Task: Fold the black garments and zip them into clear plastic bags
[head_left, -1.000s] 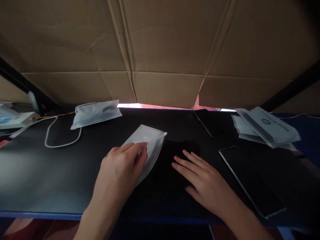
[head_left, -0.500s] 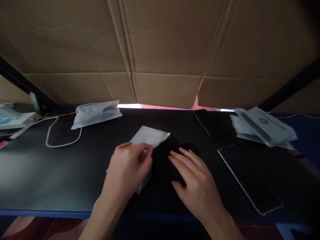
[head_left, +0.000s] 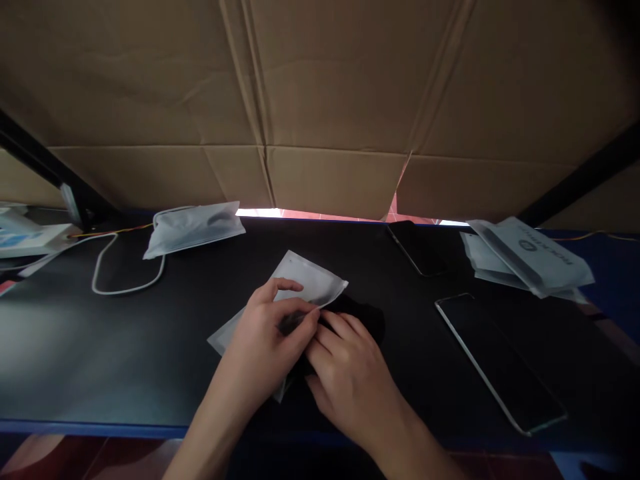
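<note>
A frosted plastic pouch (head_left: 310, 280) lies at the middle of the black table, partly under my left hand (head_left: 273, 330). The thumb and forefinger of that hand pinch the pouch's right edge near its opening. Right beside it, my right hand (head_left: 345, 370) is closed on a soft black item (head_left: 367, 317), its fingertips at the pouch's edge and touching the left fingertips. The item's outline is hard to make out against the dark table, and how much of it is inside the pouch is hidden by my hands.
A filled pouch (head_left: 197, 227) and a white cable (head_left: 127, 290) lie at the back left. Two phones, one smaller (head_left: 417, 250) and one larger (head_left: 500, 363), lie to the right. Printed pouches (head_left: 543, 257) are stacked at the back right. Cardboard (head_left: 340, 80) stands behind the table.
My right hand has moved left with the black item, up to the pouch and my left fingertips. The pouch has shifted slightly, and my left forefinger has lifted a little.
</note>
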Tool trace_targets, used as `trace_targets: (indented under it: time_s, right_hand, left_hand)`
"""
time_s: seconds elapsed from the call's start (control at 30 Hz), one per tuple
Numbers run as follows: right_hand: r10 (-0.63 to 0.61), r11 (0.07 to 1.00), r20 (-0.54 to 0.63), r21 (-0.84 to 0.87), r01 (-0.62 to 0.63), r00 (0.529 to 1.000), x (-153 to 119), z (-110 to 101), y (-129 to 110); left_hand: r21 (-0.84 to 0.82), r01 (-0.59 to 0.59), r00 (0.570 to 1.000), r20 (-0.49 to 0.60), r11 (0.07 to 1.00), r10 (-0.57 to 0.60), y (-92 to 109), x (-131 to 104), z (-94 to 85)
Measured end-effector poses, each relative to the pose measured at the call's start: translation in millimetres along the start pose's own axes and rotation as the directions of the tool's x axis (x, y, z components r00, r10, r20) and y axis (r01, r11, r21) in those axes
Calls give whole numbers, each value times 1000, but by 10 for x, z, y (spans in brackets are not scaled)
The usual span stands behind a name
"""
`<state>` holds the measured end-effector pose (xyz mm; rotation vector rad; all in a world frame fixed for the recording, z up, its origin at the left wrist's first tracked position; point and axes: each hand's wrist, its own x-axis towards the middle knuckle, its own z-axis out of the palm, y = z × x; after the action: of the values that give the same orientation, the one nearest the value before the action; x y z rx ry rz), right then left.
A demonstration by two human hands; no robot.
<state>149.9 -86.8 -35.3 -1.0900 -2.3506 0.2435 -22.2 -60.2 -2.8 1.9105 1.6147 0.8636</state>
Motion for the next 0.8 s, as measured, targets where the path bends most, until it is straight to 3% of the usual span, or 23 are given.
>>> trace_targets:
  time_s: [0.17, 0.27, 0.4, 0.53, 0.67, 0.8]
  right_hand:
    - [217, 970, -172, 148, -192, 961, -6, 265, -217]
    - [301, 946, -150, 172, -275, 942, 21, 376, -306]
    - [206, 957, 84, 192, -219, 975, 68, 255, -239]
    - [93, 955, 252, 253, -158, 963, 46, 6, -88]
    - [55, 955, 283, 264, -133, 957, 26, -47, -32]
    - [35, 952, 219, 291, -99, 975, 123, 73, -58]
  left_hand:
    - [-52, -12, 1000, -30, 999, 10, -54, -26, 67]
    - [-81, -10, 1000, -16, 997, 9, -68, -51, 124]
    - [-23, -36, 999, 29, 999, 37, -101, -81, 105]
    - [140, -86, 995, 63, 986, 78, -285, -45, -25]
    - [298, -13, 991, 128, 955, -26, -533, -23, -46]
    - [281, -46, 973, 231, 958, -21, -568, -78, -3]
